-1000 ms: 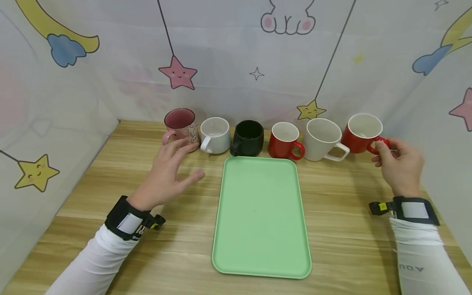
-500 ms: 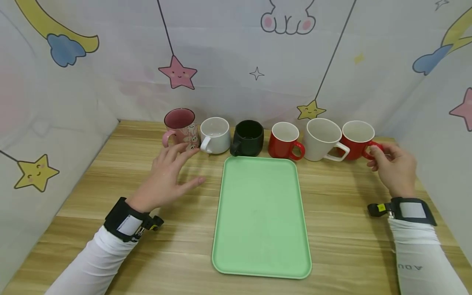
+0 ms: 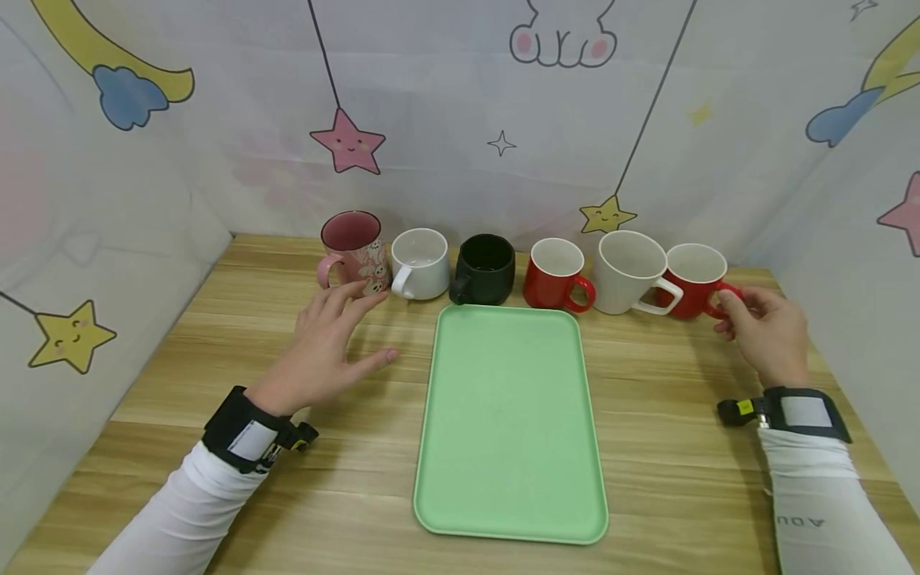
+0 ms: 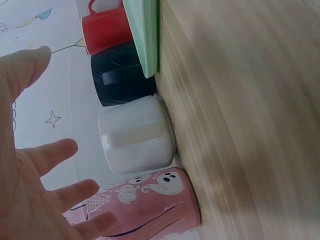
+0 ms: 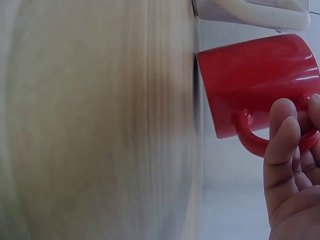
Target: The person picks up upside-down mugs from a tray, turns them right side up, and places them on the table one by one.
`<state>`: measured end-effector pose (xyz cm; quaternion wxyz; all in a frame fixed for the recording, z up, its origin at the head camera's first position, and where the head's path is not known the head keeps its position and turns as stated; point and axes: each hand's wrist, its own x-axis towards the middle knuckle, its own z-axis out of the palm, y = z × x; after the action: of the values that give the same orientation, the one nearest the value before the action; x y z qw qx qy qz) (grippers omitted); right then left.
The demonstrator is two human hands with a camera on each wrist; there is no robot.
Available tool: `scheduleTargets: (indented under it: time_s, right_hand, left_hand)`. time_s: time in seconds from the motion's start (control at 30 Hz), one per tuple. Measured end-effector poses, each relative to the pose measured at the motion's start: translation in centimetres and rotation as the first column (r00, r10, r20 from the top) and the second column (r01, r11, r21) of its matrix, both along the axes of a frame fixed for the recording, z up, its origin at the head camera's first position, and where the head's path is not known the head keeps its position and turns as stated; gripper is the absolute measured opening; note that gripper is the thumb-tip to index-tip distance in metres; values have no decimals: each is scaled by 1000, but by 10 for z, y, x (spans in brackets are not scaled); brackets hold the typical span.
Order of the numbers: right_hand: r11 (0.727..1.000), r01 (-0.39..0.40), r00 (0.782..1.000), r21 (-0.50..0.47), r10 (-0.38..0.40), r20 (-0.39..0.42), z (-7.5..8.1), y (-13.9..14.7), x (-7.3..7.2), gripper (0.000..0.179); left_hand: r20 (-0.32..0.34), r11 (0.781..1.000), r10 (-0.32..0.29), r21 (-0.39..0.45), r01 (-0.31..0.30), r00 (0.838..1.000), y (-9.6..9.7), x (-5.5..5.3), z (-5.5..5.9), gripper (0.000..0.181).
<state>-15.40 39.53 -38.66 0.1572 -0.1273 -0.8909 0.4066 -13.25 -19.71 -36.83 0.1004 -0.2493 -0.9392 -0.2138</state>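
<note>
At the right end of a row of mugs, my right hand [image 3: 767,335] pinches the handle of a red mug [image 3: 691,297] with a white inside. In the right wrist view this red mug [image 5: 260,85] leans slightly; one edge of its base is at or just above the table. Beside it stands a large white mug [image 3: 627,275] with an angular handle. My left hand [image 3: 323,347] holds nothing, its fingers spread in front of a pink patterned mug [image 3: 368,259]. In the left wrist view, the fingertips overlap the pink mug [image 4: 150,205]; contact cannot be told.
Between the end mugs stand a smaller white mug [image 3: 424,271], a black mug [image 3: 483,275] and another red mug [image 3: 549,281]. A green tray [image 3: 510,423] lies on the wooden table [image 3: 661,447] in front of them. A printed cloth [image 3: 446,104] hangs behind.
My right hand has brought the red mug down and a little left, close beside the large white mug. My left hand has drawn back slightly from the pink mug.
</note>
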Motion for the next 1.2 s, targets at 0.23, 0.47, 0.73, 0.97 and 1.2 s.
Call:
scheduleTargets:
  time_s: [0.23, 0.47, 0.73, 0.97, 1.2]
  right_hand:
    - [998, -10, 1000, -58, 10, 8, -1, 2, 1, 52]
    - [996, -12, 999, -88, 16, 40, 0, 2, 2, 51]
    - [997, -13, 997, -70, 18, 69, -2, 5, 3, 53]
    - [999, 1, 998, -52, 3, 61, -3, 5, 2, 54]
    - [998, 58, 998, 35, -59, 22, 4, 5, 3, 53]
  left_hand:
    - [1, 1000, 4, -3, -4, 1000, -1, 0, 0, 82]
    - [7, 1000, 11, -8, -11, 1000, -1, 0, 0, 81]
    - [2, 1000, 7, -9, -7, 1000, -1, 1, 0, 81]
    - [-5, 1000, 5, -10, -5, 1000, -2, 1, 0, 81]
    - [1, 1000, 5, -15, -5, 1000, -2, -1, 1, 81]
